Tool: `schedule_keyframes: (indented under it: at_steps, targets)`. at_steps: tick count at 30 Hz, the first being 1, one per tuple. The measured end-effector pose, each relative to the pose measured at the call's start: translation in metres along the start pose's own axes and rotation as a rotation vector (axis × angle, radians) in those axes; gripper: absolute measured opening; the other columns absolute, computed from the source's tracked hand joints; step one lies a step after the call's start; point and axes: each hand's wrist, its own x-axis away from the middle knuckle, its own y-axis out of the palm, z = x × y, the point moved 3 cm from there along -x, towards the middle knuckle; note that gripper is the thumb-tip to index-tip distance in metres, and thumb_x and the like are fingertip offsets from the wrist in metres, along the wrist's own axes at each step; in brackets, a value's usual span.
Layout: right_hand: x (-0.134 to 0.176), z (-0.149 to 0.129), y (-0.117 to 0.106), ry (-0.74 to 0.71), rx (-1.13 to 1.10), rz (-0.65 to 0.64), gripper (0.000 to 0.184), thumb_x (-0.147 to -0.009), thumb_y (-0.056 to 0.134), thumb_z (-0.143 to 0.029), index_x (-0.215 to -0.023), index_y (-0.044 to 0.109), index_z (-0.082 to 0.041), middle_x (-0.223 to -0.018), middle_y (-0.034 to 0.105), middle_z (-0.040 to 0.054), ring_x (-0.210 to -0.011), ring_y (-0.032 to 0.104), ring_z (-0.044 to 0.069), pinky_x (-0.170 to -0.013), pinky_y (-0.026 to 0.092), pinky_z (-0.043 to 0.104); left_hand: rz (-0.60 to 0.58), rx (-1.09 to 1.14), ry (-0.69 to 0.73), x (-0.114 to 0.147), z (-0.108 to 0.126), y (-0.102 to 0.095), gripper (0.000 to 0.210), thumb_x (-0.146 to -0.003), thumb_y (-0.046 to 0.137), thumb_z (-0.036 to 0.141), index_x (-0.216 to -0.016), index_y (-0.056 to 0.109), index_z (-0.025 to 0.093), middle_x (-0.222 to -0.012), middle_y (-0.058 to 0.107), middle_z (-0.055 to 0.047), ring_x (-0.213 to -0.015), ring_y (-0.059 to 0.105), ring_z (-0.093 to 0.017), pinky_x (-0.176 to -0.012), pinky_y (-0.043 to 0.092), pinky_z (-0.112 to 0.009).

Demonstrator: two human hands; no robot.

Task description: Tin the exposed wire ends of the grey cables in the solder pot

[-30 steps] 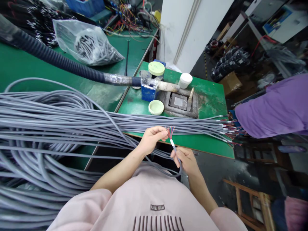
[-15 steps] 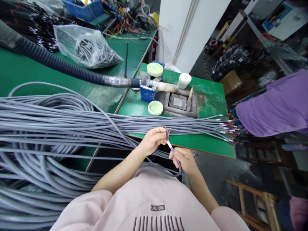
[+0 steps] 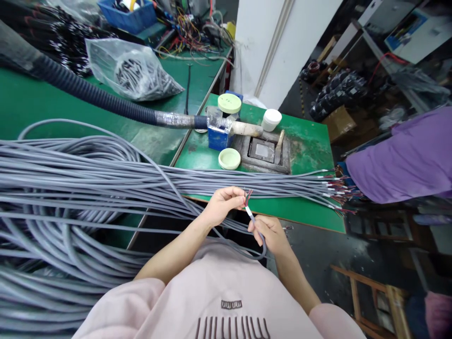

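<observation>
My right hand is closed around a grey cable just below its stripped end. A white band wraps the cable where the jacket stops, and thin coloured wires fan out above it. The fingers of my left hand pinch at one or more of these wires from the left side; which ones I cannot make out. Behind my hands a thick bundle of grey cables runs across the green table, with bared wire ends at the right.
A ribbed hose ends over a blue box beside a square metal pot. Pale green lids and a white jar stand around it. Coiled cables fill the left. A person in purple is at the right.
The wires at the cable end have shifted, some now bent toward my left fingers. My left hand has turned slightly, its thumb nearer the wires. My right hand keeps its hold.
</observation>
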Motion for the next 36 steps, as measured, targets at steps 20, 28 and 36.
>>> schedule_keyframes:
  at_steps: [20, 28, 36]
  targets:
    - [-0.011, -0.011, -0.005, -0.117, 0.017, 0.143, 0.039, -0.080, 0.060, -0.030, -0.118, 0.054, -0.023, -0.067, 0.060, -0.0043, -0.053, 0.052, 0.009, -0.052, 0.043, 0.023, 0.037, 0.207, -0.072, 0.002, -0.020, 0.010, 0.025, -0.064, 0.079, 0.029, -0.064, 0.060, 0.013, -0.061, 0.064, 0.001, -0.052, 0.057, -0.007, -0.053, 0.046, -0.018]
    - [-0.015, -0.016, 0.001, -0.343, 0.355, 0.572, 0.018, -0.081, 0.060, -0.027, -0.095, 0.071, -0.021, -0.059, 0.058, -0.0042, -0.049, 0.047, 0.008, -0.051, 0.041, 0.023, 0.050, 0.280, -0.119, 0.009, -0.040, 0.028, 0.025, -0.061, 0.080, 0.027, -0.062, 0.060, 0.013, -0.061, 0.063, 0.002, -0.055, 0.057, -0.007, -0.057, 0.046, -0.020]
    - [-0.019, -0.012, -0.003, -0.515, 0.414, 0.649, 0.020, -0.085, 0.056, -0.023, -0.096, 0.073, -0.022, -0.088, 0.074, 0.0048, -0.081, 0.069, 0.019, -0.072, 0.055, 0.032, 0.192, 0.231, 0.046, 0.009, -0.033, 0.030, 0.024, -0.065, 0.078, 0.030, -0.063, 0.061, 0.013, -0.058, 0.062, 0.002, -0.055, 0.056, -0.007, -0.059, 0.047, -0.021]
